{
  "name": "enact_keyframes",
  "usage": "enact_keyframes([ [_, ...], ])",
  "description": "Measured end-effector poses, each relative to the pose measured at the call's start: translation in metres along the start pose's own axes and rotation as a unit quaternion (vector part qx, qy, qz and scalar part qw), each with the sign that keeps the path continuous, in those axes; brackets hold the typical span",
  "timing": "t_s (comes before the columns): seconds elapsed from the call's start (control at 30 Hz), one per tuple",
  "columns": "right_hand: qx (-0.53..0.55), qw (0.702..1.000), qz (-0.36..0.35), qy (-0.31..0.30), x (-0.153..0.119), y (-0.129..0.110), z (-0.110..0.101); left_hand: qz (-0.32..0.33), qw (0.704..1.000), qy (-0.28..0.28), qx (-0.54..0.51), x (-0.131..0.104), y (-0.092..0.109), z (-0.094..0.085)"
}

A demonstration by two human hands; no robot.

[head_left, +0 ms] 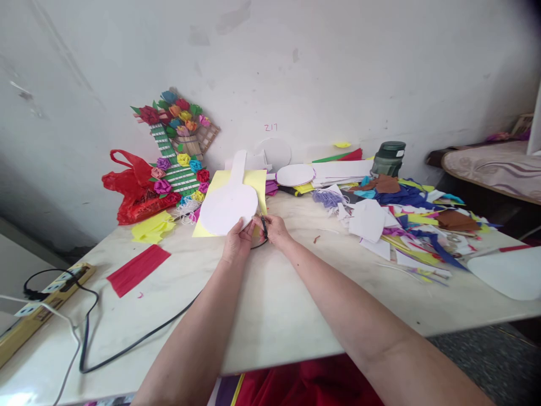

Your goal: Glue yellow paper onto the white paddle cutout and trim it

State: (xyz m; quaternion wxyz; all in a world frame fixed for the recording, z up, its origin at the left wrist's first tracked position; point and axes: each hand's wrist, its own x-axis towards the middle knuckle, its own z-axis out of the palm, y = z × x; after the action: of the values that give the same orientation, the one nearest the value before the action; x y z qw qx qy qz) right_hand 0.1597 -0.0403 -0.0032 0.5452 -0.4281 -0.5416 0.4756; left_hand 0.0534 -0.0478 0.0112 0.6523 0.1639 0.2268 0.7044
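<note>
A white paddle-shaped cutout (230,208), round with a narrow handle pointing away, lies over a yellow sheet (217,180). My left hand (240,239) pinches the near right edge of these layers, thumb on top of the white piece. Close beside it, my right hand (275,230) is closed around a small dark-handled tool (264,226), which looks like scissors, at the right edge of the yellow sheet. The tool's tip is too small to make out. A black cord passes just below my hands.
Paper scraps (393,225) heap at the right, with a green bottle (387,159) behind. At the left are a red bag (135,186), paper flowers (181,115), red paper (138,270) and a power strip (46,307). A black cord (143,338) crosses the marble table (279,327).
</note>
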Motion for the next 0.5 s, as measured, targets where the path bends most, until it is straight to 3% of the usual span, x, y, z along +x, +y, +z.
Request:
enact_keyframes([
  [0.5, 0.030, 0.999, 0.015, 0.003, -0.003, -0.010, -0.007, -0.030, 0.998, -0.052, 0.005, -0.001, -0.011, -0.004],
])
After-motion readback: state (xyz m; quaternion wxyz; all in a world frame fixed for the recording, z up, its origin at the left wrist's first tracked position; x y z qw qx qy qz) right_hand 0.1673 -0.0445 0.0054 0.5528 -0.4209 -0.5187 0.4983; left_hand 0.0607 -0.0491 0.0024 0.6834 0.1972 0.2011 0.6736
